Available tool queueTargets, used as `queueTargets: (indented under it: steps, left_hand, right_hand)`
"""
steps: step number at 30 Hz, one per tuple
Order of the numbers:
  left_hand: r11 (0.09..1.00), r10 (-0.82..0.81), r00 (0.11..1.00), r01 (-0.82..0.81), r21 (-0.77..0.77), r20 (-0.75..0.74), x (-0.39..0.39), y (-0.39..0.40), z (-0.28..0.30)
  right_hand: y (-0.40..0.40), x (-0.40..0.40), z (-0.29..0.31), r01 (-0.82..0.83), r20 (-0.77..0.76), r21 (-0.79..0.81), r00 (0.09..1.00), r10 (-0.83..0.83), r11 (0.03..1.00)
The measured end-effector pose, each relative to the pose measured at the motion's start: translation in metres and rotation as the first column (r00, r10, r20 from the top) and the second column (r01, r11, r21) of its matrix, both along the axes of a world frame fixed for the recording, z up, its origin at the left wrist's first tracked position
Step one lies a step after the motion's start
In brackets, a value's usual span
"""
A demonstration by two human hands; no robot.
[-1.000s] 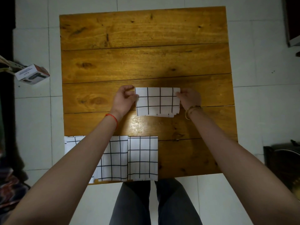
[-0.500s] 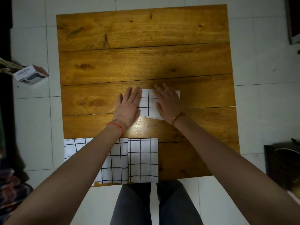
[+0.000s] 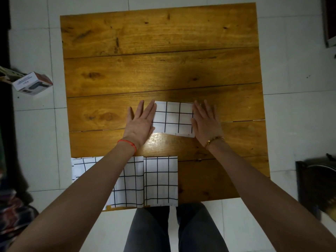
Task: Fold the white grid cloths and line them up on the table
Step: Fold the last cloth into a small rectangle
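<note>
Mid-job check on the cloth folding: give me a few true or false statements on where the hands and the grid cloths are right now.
1. Both hands lie flat with straight fingers at the ends of the folded cloth in the middle of the table. True: left hand, right hand.
2. The right hand pinches a corner of that cloth and lifts it. False: no grip, and the cloth lies flat on the wood.
3. Two folded cloths lie side by side at the near table edge. True.
4. The near cloths sit at the table's right corner. False: they sit toward the left.
5. A small box lies on the floor left of the table. True.
</note>
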State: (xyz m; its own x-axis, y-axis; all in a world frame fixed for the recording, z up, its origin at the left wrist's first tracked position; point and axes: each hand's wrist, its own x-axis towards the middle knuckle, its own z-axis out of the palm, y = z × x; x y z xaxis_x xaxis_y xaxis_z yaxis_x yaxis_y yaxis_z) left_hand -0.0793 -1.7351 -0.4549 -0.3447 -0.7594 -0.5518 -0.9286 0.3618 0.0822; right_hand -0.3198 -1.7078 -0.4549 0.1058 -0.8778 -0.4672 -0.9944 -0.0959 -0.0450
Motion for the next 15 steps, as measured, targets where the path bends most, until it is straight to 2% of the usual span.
queueTargets:
  steps: [4,6,10,13,15]
  left_hand:
    - [1.000,0.010,1.000,-0.010,-0.001,-0.008,-0.001,0.002,0.001]
    - [0.998,0.038,0.996,-0.042,-0.053,-0.086,0.000,0.006,0.003]
    - [0.970,-0.038,0.956,-0.034,-0.240,-0.292,0.003,0.030,0.009]
    - [0.964,-0.064,0.948,-0.022,-0.265,-0.311,0.004,0.053,0.011]
    - [0.967,-0.052,0.960,-0.020,-0.253,-0.276,0.005,0.064,0.009]
  right_hand:
    - [0.004,-0.005,0.002,0.058,-0.007,-0.020,0.998,-0.059,0.998]
    - [0.005,0.002,0.003,0.069,0.038,-0.032,0.997,-0.067,0.997]
    - [0.021,0.026,0.006,-0.079,0.145,-0.067,0.985,0.088,0.995]
    - [0.038,0.048,0.003,-0.192,0.215,-0.066,0.956,0.202,0.979]
    - [0.048,0.055,-0.001,-0.213,0.242,-0.048,0.945,0.219,0.976]
